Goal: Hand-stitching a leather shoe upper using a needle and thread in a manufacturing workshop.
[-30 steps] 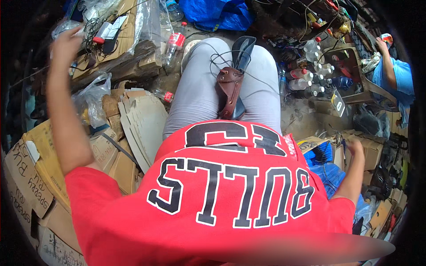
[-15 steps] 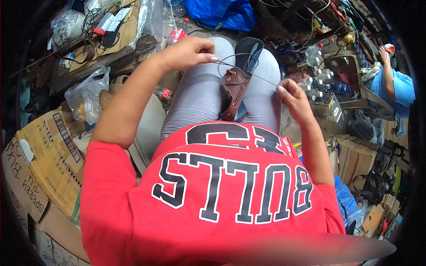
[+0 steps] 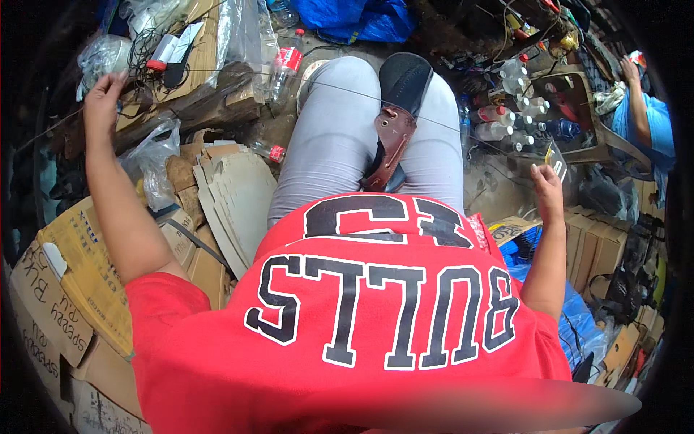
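Note:
A brown leather shoe (image 3: 395, 148) with a dark sole is clamped upright between my knees. A thin thread (image 3: 347, 92) runs taut across my lap, meeting the shoe near its stitched edge. My left hand (image 3: 105, 101) is stretched far out to the left, fingers pinched on one side of the thread. Out to the right, my right hand (image 3: 547, 182) is closed on the other side of it. Where the thread enters the leather is too fine to make out.
Plastic bottles (image 3: 515, 108) stand in a group at the right, and a red-labelled bottle (image 3: 287, 61) is beside my left knee. Cardboard boxes (image 3: 79, 267) and stacked sheets (image 3: 235, 195) lie at the left. Another person's arm (image 3: 635, 101) shows at far right.
Both hands have moved apart, the left far out to the left and the right outward. The loose loop of thread over the shoe has been pulled straight.

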